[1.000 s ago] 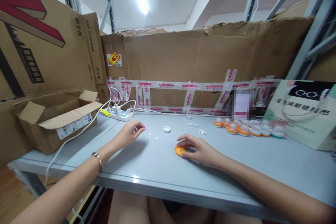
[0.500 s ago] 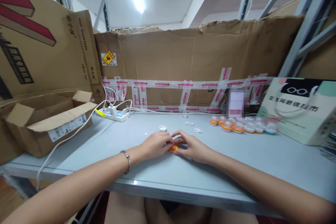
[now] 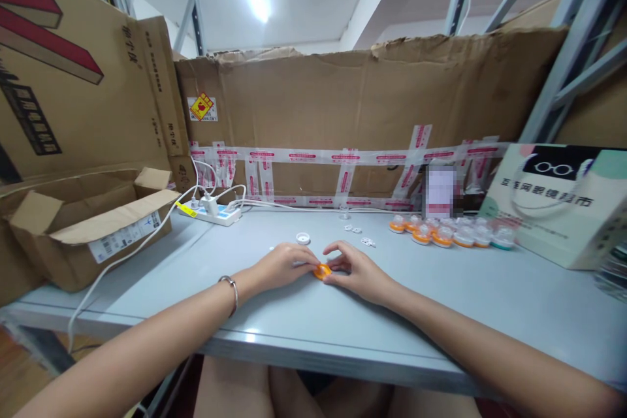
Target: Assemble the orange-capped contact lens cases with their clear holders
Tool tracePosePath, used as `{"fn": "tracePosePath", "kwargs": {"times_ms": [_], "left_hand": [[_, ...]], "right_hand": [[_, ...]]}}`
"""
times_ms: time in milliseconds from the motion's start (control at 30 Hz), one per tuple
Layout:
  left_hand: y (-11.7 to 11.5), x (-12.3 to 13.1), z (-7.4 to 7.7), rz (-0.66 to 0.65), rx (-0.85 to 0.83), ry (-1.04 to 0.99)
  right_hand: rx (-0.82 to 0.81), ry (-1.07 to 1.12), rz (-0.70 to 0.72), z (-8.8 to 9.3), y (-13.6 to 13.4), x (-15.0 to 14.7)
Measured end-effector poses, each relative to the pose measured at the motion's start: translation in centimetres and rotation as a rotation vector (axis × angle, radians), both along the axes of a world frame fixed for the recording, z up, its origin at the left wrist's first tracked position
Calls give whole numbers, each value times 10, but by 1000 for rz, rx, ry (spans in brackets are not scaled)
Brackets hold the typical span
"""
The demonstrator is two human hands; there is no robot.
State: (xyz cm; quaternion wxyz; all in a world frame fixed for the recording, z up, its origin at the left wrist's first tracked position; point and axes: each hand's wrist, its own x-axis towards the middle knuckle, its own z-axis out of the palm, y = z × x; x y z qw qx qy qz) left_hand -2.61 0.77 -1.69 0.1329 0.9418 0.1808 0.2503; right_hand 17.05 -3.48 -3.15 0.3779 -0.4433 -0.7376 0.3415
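Note:
Between my two hands, just above the table, is a small round orange piece [image 3: 322,272] with a paler middle; its exact kind is too small to tell. My left hand [image 3: 287,266] grips its left edge with fingertips and thumb. From the other side my right hand [image 3: 360,272] holds the right edge, thumb low and index finger curved above. A white round cap-like part [image 3: 303,238] lies just beyond my left hand. Small white plastic pieces [image 3: 368,242] with holes lie past my right hand, with more white pieces [image 3: 353,229] behind them.
Several clear-domed round items with orange or teal bases [image 3: 442,235] stand at the back right, beside a paper bag [image 3: 543,209]. A power strip [image 3: 210,210] with white cables and an open cardboard box [image 3: 98,228] are at the left. Tall cardboard [image 3: 304,104] walls the back.
My fingers have spread a little, so more of the orange piece shows. Both hands have shifted slightly, the left one drawing a little to the left.

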Motion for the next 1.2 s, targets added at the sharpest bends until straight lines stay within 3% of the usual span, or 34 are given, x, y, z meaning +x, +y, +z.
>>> {"fn": "tracePosePath", "kwargs": {"times_ms": [233, 1200], "left_hand": [[2, -3, -3, -21, -15, 11], [-4, -4, -3, -2, 114, 116]], "right_hand": [[67, 43, -33, -7, 0, -1], [89, 56, 3, -6, -7, -3]]}}
